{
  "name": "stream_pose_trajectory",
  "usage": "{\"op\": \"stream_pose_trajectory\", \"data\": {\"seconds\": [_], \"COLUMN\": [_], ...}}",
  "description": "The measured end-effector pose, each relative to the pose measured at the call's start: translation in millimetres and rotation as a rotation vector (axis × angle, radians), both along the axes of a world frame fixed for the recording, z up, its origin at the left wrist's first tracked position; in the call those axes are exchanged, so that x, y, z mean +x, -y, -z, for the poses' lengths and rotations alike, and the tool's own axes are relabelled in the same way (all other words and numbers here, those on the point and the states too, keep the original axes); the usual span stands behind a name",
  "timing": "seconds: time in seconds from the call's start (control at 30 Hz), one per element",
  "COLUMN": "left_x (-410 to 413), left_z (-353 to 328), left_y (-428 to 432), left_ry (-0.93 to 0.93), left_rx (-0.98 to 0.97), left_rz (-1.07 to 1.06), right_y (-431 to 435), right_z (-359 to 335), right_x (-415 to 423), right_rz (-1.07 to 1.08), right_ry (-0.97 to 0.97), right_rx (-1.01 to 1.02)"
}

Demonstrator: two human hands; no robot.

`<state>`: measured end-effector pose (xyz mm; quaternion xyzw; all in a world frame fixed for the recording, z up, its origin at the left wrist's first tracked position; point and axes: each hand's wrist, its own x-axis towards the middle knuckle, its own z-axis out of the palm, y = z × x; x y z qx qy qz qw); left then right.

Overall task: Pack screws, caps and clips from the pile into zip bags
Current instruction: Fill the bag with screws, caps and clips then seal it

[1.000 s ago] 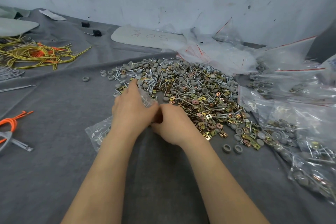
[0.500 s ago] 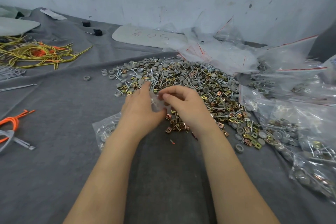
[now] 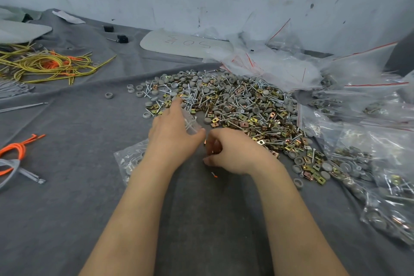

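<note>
The left hand point(image 3: 177, 134) pinched the mouth of a zip bag point(image 3: 132, 159) between thumb and fingers, apparently to keep it open toward the pile point(image 3: 235, 105). The bag's body trailed under the forearm at mid-surface and already held some parts. The right hand point(image 3: 233, 152) lay just beside that mouth, fingers curled toward the palm; whether they enclosed parts could not be told. The pile of screws, caps and clips spread from mid-surface toward the far edge, its near fringe close against the right hand. Filled bags point(image 3: 369, 163) crowded the right edge and yellow cords point(image 3: 44, 65) the far left corner. Bare grey cloth point(image 3: 201, 219) toward the near edge offered room for moving.
</note>
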<state>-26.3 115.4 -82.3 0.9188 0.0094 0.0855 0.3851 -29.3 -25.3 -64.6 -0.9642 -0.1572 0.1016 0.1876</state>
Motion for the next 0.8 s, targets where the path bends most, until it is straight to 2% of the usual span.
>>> {"op": "stream_pose_trajectory", "data": {"seconds": [0.07, 0.17, 0.23, 0.37, 0.47, 0.53, 0.63, 0.7, 0.8], "left_x": [-1, -1, -1, -1, -1, -1, -2, -2, -2], "left_z": [-1, 0, 0, -1, -1, -1, -1, -1, -1], "left_y": [1, 1, 2, 5, 3, 2, 3, 3, 3], "left_ry": [0.002, -0.002, -0.013, -0.029, -0.029, -0.026, -0.013, -0.01, -0.017], "left_rx": [0.005, 0.015, 0.019, 0.003, 0.0, -0.001, 0.016, 0.015, 0.013], "left_rz": [0.002, 0.01, 0.024, 0.022, 0.019, 0.016, 0.018, 0.022, 0.028], "right_y": [2, 4, -1, -16, -5, 8, 15, 9, 3], "right_z": [1, 4, 6, 6, 3, 2, 1, 0, 0], "right_x": [3, 10, 11, 9, 10, 9, 4, 1, 0], "right_rz": [0.077, 0.308, 0.38, 0.19, 0.263, 0.317, 0.267, 0.236, 0.232], "right_ry": [0.023, 0.182, 0.258, 0.1, 0.222, 0.254, 0.102, 0.069, 0.063], "right_rx": [0.204, 0.621, 0.787, 0.921, 0.777, 0.483, 0.089, -0.019, -0.045]}}
